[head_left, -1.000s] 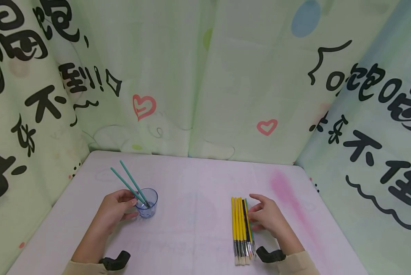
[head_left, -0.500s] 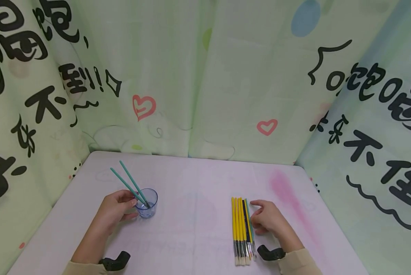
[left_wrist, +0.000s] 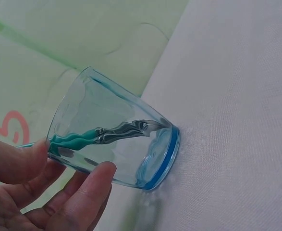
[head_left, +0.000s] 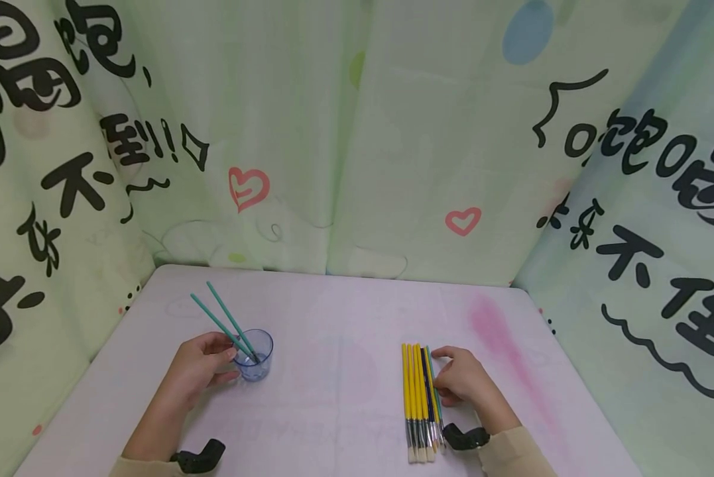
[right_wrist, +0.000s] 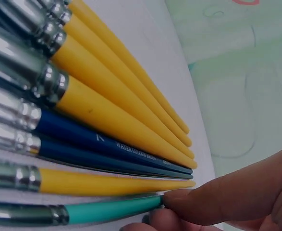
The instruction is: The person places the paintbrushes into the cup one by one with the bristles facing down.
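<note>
Teal brushes leaned in the cup we gripped with our left hand. Our right hand pinched another teal brush, beside a yellow brush

The worktop is pale pinkish white, with a fine woven texture and rounded far corners. A faint crease runs down its middle from far to near, and a soft pink streak slants across its right part. On the left stands a clear bluish cup, upright on its base. Right of the middle lies a close row of paintbrushes, handle ends far and bristles near: yellow brushes, then two dark blue brushes, another yellow brush and, rightmost, a teal brush.
</note>
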Demonstrator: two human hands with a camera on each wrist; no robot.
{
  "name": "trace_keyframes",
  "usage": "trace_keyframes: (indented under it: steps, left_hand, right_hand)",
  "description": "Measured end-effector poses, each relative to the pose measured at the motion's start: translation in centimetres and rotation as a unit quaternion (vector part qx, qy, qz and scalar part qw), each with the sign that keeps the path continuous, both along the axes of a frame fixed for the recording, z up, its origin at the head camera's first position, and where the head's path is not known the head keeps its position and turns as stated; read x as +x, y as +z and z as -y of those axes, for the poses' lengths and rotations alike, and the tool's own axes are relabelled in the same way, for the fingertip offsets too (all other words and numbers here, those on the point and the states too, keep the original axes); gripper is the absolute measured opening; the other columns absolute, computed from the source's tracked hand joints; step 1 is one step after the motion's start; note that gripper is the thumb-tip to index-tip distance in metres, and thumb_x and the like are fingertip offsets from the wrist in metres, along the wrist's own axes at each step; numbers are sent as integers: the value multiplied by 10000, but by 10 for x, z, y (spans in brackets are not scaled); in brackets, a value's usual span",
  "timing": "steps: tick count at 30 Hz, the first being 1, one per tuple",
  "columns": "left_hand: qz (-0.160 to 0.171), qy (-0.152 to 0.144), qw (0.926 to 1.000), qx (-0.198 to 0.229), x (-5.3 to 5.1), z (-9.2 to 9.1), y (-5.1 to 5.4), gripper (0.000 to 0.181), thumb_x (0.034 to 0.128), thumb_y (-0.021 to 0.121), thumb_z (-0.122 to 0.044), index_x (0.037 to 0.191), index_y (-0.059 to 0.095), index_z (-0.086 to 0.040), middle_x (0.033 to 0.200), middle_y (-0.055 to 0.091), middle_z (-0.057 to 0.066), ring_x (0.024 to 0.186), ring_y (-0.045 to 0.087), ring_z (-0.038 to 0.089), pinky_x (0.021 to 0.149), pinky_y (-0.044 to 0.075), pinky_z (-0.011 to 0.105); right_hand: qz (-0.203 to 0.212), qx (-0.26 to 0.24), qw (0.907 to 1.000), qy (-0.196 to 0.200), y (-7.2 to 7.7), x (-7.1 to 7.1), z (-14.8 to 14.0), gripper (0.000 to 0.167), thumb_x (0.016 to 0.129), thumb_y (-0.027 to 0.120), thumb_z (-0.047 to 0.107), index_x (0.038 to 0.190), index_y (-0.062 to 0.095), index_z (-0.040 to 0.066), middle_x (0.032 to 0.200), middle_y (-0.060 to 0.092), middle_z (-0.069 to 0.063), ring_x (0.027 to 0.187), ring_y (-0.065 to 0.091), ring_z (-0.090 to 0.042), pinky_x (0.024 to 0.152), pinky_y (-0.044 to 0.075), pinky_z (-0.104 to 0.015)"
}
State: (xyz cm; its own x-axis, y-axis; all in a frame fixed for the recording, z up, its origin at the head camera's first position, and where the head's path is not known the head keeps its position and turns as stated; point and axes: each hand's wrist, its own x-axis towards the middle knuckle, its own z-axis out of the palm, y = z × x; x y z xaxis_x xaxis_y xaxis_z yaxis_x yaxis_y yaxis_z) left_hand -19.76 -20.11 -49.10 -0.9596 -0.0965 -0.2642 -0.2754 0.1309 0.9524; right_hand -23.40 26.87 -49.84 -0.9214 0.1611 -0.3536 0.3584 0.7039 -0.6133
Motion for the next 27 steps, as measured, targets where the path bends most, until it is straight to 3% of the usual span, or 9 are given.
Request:
trace_keyframes:
  steps: [12,27]
  left_hand:
    - [86,15,9999,-107,-1,-1,0,402,1061,640,-36,1440,564,76,1303,630,239,1006,692,161,830,707,376]
    - [107,23,9998,-142,0,0,1,404,1063,642,-45,1443,568,70,1284,642,220,996,687,149,823,706,370]
  right_hand:
    - [-109,555,9983,122,2,1,6,597,836,769,17,1413,619,58,655,632,-94,445,562,-150,454,552,-229]
    - [-277,1045,9937,307,2,3,12,598,830,739,40,1412,605,39,843,678,-116,469,569,-157,436,482,-219]
